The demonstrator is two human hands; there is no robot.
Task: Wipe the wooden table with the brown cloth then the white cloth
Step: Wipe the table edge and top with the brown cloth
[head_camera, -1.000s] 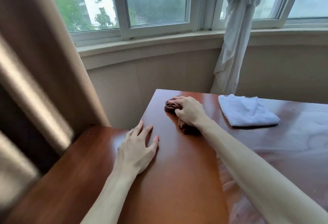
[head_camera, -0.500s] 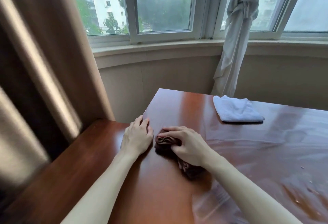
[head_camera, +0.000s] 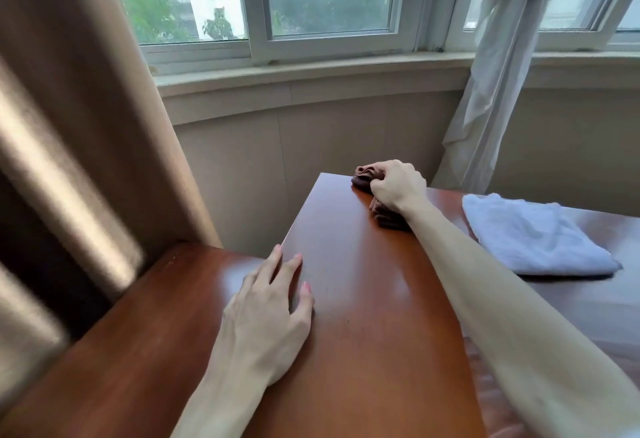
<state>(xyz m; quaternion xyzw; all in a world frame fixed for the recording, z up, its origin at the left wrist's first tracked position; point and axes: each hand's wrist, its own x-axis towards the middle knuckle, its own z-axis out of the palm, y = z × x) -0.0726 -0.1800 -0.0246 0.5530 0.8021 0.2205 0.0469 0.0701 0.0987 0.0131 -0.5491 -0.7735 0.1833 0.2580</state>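
Note:
The glossy reddish wooden table (head_camera: 374, 316) fills the lower middle of the view. My right hand (head_camera: 398, 186) grips the bunched brown cloth (head_camera: 365, 176) and presses it on the table at its far edge, arm stretched out. Part of the cloth shows under my wrist. My left hand (head_camera: 273, 313) lies flat on the table near its left edge, fingers straight and spread. The folded white cloth (head_camera: 533, 235) lies on the table to the right of my right forearm.
A lower wooden surface (head_camera: 131, 351) adjoins the table on the left. A tan curtain (head_camera: 79, 108) hangs at the left and a tied white curtain (head_camera: 498, 66) at the back right. A wall and window sill (head_camera: 311, 73) stand behind the table's far edge.
My right hand has pushed the brown cloth from beside my left hand out to the table's far edge. My left hand has stayed on the table with its fingers now spread.

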